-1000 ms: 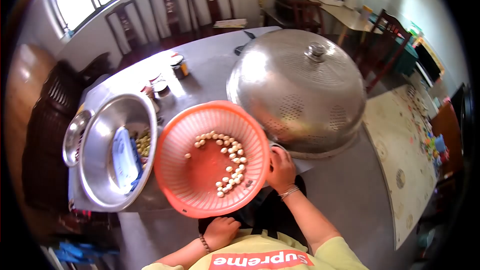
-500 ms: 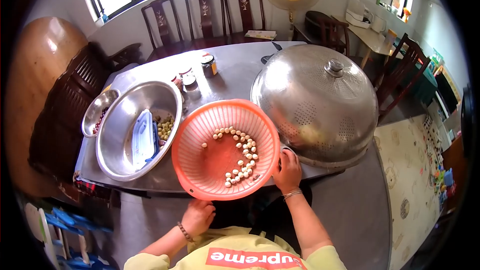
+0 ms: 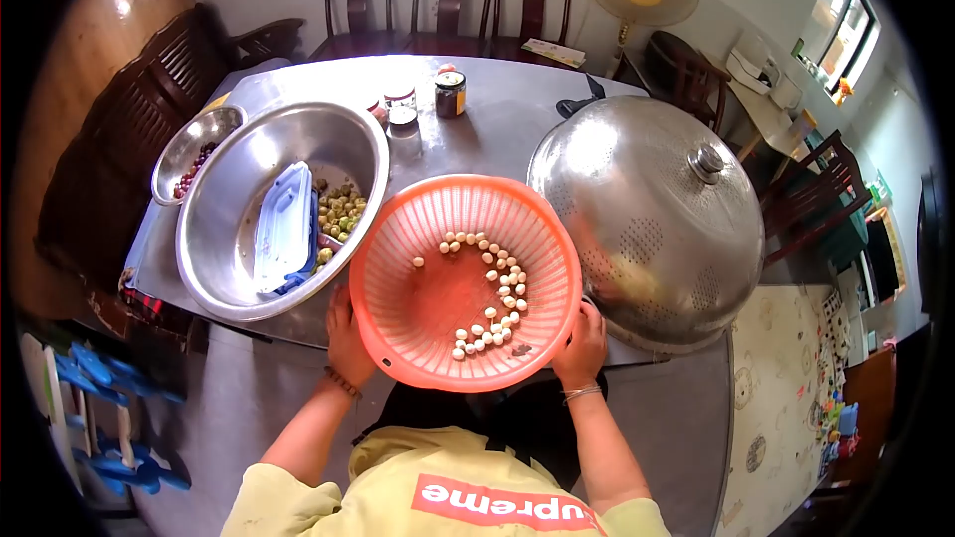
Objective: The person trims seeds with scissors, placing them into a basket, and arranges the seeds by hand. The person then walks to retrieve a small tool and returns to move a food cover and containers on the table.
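Note:
An orange-red plastic colander (image 3: 398, 239) sits at the front of the table, in the middle of the head view. Several pale round pieces (image 3: 507, 290), perhaps lotus seeds, lie on its floor, mostly in a curve on the right, with a small dark scrap among them. My left hand (image 3: 350, 340) grips the colander's lower left side, its fingers partly behind the wall. On the opposite side my right hand (image 3: 581, 346) holds the wall, its fingertips partly hidden beneath the rim.
A big steel basin (image 3: 224, 249) holds a blue-lidded container (image 3: 288, 229) and greenish round pieces (image 3: 340, 209). Behind it is a small steel bowl (image 3: 171, 154) with dark red pieces. A perforated steel dome (image 3: 647, 189) stands right; jars (image 3: 450, 94) stand at the back.
My left hand has moved up from below the colander's front edge to its left side. My right hand stays on the right side. The view has tilted and shifted.

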`<state>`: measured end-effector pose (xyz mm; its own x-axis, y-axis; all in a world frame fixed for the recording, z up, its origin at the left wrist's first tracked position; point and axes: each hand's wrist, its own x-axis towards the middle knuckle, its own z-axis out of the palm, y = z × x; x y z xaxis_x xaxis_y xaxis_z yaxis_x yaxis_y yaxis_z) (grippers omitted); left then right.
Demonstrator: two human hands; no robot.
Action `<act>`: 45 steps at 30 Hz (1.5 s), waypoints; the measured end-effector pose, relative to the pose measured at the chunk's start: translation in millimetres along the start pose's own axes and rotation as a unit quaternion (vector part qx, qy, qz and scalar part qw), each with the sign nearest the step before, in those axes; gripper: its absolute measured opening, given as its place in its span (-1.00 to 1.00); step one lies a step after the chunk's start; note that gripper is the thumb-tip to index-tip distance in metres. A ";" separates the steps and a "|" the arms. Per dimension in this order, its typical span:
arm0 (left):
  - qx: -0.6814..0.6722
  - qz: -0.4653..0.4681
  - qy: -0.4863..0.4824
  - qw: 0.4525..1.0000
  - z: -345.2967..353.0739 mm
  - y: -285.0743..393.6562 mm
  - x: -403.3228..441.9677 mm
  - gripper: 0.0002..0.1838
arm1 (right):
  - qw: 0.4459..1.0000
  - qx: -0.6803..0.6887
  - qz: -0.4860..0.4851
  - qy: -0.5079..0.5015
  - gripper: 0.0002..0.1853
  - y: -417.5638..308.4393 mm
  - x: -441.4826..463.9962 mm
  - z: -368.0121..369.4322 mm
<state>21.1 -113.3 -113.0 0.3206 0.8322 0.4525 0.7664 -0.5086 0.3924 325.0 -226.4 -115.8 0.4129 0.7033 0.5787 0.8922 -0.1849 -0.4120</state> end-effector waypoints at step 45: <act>0.084 -0.149 -0.259 0.951 -44.0 6.9 -15.8 -0.46 | 0.925 0.040 -0.050 -0.374 -0.65 10.9 61.9 -74.6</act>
<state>-3.1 -139.7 -82.2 0.2730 0.9531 -0.1310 0.9304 -0.2270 0.2877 373.9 -236.0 -32.0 0.0601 0.9980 -0.0198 0.8903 -0.0626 -0.4511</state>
